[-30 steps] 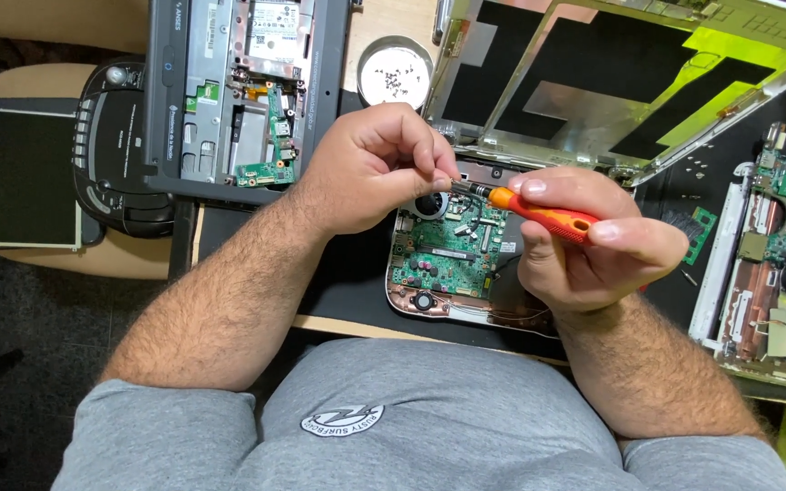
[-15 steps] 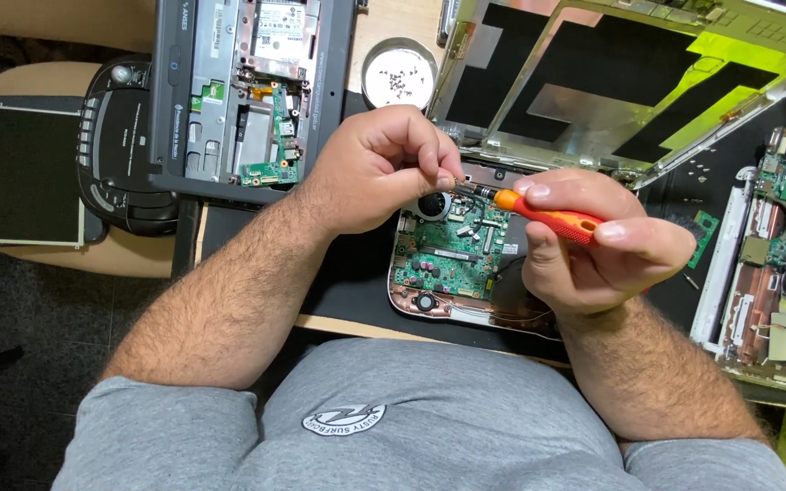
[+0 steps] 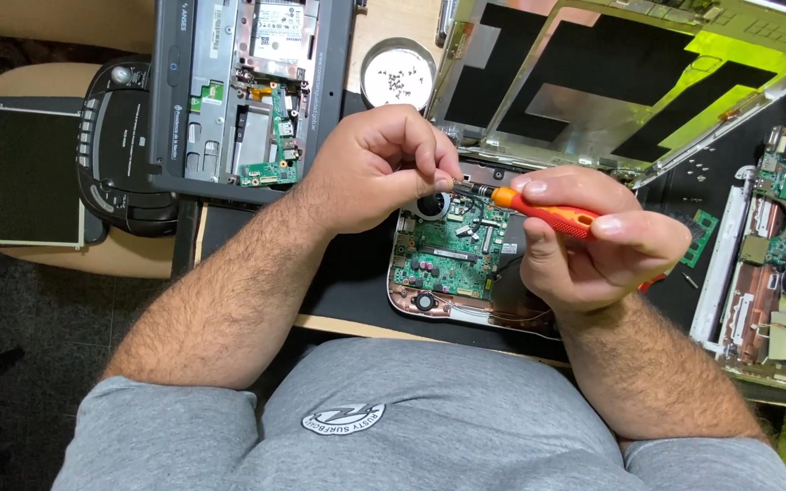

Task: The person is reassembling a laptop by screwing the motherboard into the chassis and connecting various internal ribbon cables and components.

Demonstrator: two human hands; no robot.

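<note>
Orange screwdriver point(image 3: 552, 214) sits gripped in the closed right hand point(image 3: 593, 241); left hand point(image 3: 379, 168) pinches its tip.

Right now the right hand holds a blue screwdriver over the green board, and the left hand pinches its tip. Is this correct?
Not quite: the screwdriver is orange, not blue, as the head view shows. The rest stands: the right hand holds it over the green board, and the left hand pinches its tip.

orange screwdriver point(image 3: 552, 214) handle, green circuit board point(image 3: 452, 247), black mat point(image 3: 357, 282), silver screw dish point(image 3: 398, 75), black-and-lime lid panel point(image 3: 629, 82), grey shirt point(image 3: 429, 427)
</note>
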